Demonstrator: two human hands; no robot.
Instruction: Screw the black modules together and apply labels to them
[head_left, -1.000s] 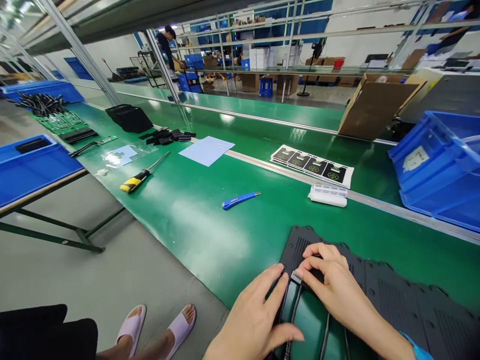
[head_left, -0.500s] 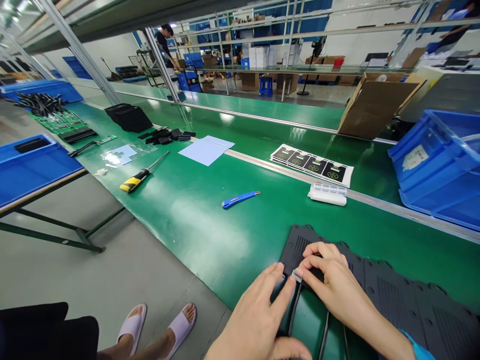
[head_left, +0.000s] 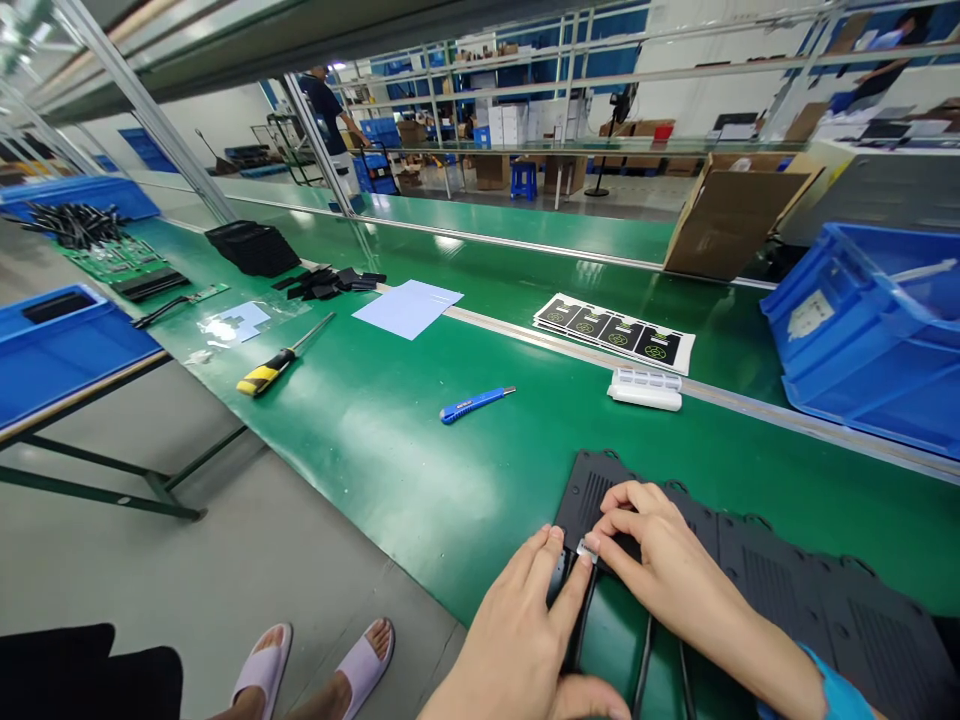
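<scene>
A small silvery label [head_left: 587,551] with dark print lies at the near edge of a black ribbed plastic casing [head_left: 581,498]. My right hand [head_left: 649,545] pinches the label's right side between thumb and fingertips. My left hand [head_left: 517,630] has its fingers stretched out, holding nothing, with one fingertip at the label's left and others touching the casing's corner. Black cables [head_left: 643,665] run from the casing's near side down past my hands. More black casings [head_left: 795,590] of the same kind stand in a row to the right, partly hidden by my right forearm.
On the green bench lie a blue utility knife [head_left: 478,405], a yellow-black screwdriver [head_left: 268,372], a white roller-like piece [head_left: 645,390], printed black label sheets [head_left: 613,333] and a pale blue sheet [head_left: 409,308]. A blue crate [head_left: 862,340] stands at right. People work in the background.
The view has shifted slightly. The label now shows more of its face between my fingertips. Both hands keep nearly the same place on the casing.
</scene>
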